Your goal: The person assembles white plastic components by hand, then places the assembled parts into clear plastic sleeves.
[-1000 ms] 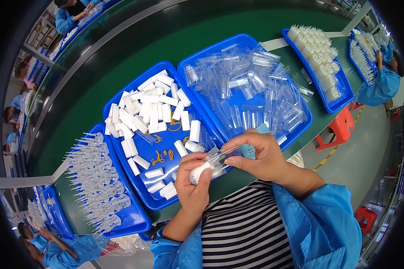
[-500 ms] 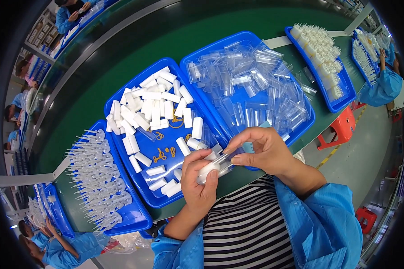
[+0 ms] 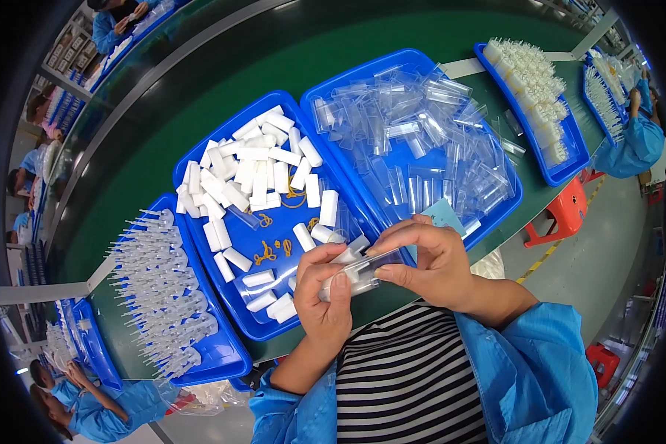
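A small white block-shaped piece sits in my left hand, whose fingers and thumb are closed round it. My right hand pinches the far end of a clear plastic sleeve between thumb and fingers. The sleeve lies over at least part of the white piece; my fingers hide how far. Both hands meet above the near edges of two blue trays. Several white pieces lie in the left tray, with clear sleeves heaped in the right tray.
Yellowish rubber bands lie among the white pieces. A pale blue card rests in the sleeve tray. Farther left stands a tray of white stemmed parts; at the right, another holds bundled white parts. A red stool and co-workers are beyond.
The clear sleeve has moved left over the white piece, and my hands have shifted slightly. More of the pale blue card shows behind my right hand.
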Action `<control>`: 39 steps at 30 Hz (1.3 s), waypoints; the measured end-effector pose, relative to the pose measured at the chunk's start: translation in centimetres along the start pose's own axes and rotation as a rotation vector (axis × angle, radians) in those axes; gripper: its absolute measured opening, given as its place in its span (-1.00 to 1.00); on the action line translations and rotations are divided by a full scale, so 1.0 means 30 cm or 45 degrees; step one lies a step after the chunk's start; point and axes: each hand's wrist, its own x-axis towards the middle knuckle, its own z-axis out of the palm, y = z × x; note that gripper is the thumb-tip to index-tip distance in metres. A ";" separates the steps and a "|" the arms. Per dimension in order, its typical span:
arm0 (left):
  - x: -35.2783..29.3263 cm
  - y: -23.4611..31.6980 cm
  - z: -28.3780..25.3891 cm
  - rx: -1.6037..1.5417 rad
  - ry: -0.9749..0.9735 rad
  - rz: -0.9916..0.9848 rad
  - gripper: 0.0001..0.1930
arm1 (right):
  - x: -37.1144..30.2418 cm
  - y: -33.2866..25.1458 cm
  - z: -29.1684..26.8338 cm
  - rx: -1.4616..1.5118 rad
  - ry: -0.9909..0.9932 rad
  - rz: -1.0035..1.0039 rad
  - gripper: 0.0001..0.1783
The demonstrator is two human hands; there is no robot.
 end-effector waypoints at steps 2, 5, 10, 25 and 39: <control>0.000 0.005 -0.002 0.119 0.013 0.058 -0.92 | -0.007 0.005 0.004 -0.142 0.023 -0.142 -0.71; 0.000 0.011 -0.005 0.188 0.021 0.091 -0.93 | -0.005 -0.004 0.003 -0.215 0.017 -0.136 -0.71; -0.001 0.038 -0.004 0.392 -0.014 0.199 -0.93 | 0.032 -0.028 -0.026 0.092 -0.093 0.186 -0.73; -0.012 0.021 -0.003 0.515 -0.127 0.323 -0.79 | 0.030 -0.051 -0.051 -0.286 -0.132 -0.008 -0.75; -0.020 -0.038 0.017 0.427 -0.232 0.675 -0.31 | 0.008 -0.038 -0.049 -0.244 -0.181 -0.046 -0.63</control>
